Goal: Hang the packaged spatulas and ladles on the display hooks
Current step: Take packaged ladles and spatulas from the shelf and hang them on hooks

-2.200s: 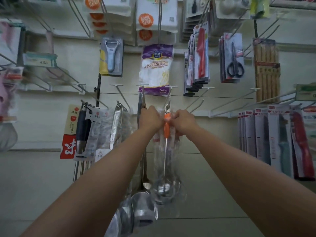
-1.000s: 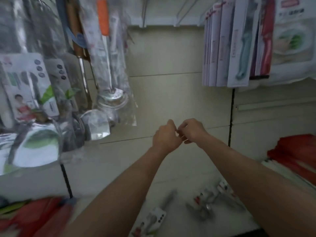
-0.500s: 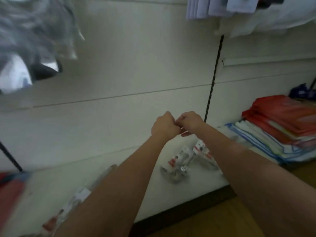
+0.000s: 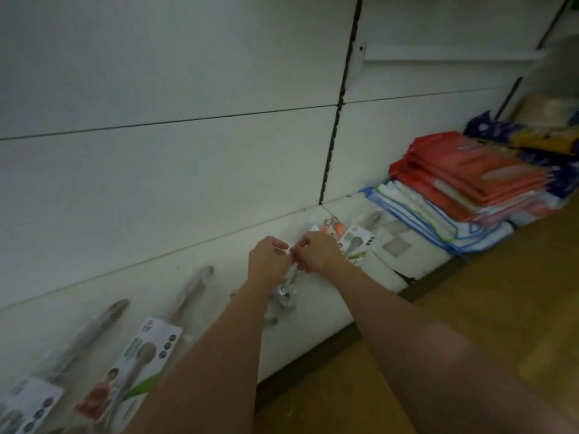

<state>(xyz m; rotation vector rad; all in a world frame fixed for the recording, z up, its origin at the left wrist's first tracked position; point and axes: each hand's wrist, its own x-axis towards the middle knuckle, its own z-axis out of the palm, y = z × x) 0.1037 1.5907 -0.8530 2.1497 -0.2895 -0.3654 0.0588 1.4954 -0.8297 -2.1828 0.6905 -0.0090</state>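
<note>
At centre frame my left hand (image 4: 269, 257) and right hand (image 4: 316, 252) meet, both pinching the top of a clear-bagged ladle (image 4: 286, 289) above the white shelf (image 4: 219, 277). More packs (image 4: 355, 242) lie just beyond; folded cloths (image 4: 454, 195) at right.

This is a shop aisle. White slatted display panels (image 4: 175, 89) split by a slotted black upright (image 4: 336, 114) rise over a low white base shelf (image 4: 219, 277), where carded kitchen utensils (image 4: 147, 352) lie beside stacked packaged textiles (image 4: 463, 180), above a wood-look floor (image 4: 501, 292).
</note>
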